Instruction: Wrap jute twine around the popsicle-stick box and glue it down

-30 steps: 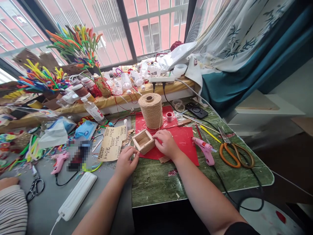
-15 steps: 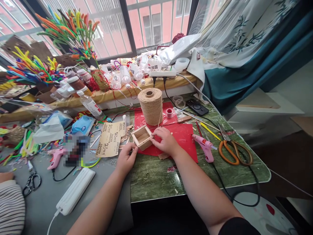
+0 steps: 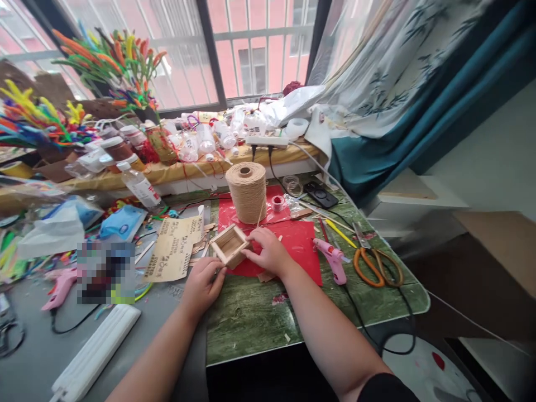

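Between my hands is a small open-topped wooden box (image 3: 229,246), tilted so its hollow inside shows. My left hand (image 3: 205,282) pinches its near left corner between thumb and fingers. On the opposite side, my right hand (image 3: 267,252) grips the right edge, thumb below and fingers along the rim. Just behind the box stands a large spool of twine (image 3: 246,192), a loose strand running down its right side. Red sheets (image 3: 299,248) lie under and beside the box. A sheet of sandpaper (image 3: 173,248), printed backing up, lies left of it, with wooden sticks (image 3: 200,250) close by.
To the right lie a pink glue gun (image 3: 331,259), large orange-handled scissors (image 3: 377,265), a yellow pen (image 3: 341,233) and a black phone (image 3: 320,194). A white power strip (image 3: 98,349) and a second pink glue gun (image 3: 62,287) are at left. Bottles (image 3: 140,187) crowd the windowsill side.
The view has shifted, so the scene sits further left and slightly lower. Both hands keep their hold on the wooden box, with little change in its pose.
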`<state>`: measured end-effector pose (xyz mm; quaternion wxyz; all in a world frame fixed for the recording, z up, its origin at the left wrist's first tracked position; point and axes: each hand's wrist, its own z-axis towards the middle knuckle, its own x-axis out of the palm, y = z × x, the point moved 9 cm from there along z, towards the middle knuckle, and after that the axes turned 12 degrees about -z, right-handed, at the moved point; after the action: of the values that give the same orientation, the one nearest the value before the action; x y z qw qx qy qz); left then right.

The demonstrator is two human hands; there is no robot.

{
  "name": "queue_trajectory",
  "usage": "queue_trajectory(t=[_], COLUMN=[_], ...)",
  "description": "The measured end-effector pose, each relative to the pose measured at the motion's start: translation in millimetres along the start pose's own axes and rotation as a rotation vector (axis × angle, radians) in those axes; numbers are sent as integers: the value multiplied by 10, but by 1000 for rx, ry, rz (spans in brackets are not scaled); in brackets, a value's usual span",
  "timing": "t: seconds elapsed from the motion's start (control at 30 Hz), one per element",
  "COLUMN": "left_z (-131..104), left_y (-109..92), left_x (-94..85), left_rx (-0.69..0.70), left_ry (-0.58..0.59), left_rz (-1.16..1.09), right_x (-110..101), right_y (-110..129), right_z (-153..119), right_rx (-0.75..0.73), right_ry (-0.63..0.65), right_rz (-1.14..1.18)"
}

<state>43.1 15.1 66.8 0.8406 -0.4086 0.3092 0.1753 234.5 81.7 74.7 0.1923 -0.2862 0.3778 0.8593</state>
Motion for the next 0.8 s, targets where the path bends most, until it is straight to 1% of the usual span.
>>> queue_trajectory(t=[0.1,0.23,0.3,0.4,0.5,0.57,0.7,0.77,0.8], left_z=[-20,-32,-39,-50,-50,-14,110,181,217], left_y=[-27,-23,-2,35,42,57,170,240,277], left_x=[16,-58,-80,-123,-191,-168,-16,17,10], left_rx=[32,27,13,-18,-48,-87,-245,-336,-385], left_ry=[0,-108,-151,-229,-322,-297,-145,-124,-140], left_rz=[-28,-92,-93,-45,18,17,-83,-127,-163], right_x=[-81,-219,-212,-133,-125,-154,-216,-258,-280], right_y=[-6,-64,-49,-5,-37,-74,-169,-239,-274], right_z=[-3,-43,-54,-51,-46,-48,-60,-77,-88], right_rx=[7,57,28,-42,-29,1,85,145,174], right_ry=[-64,-198,-198,-133,-134,-161,-227,-276,-301], right_rz=[26,35,35,30,35,43,86,132,154])
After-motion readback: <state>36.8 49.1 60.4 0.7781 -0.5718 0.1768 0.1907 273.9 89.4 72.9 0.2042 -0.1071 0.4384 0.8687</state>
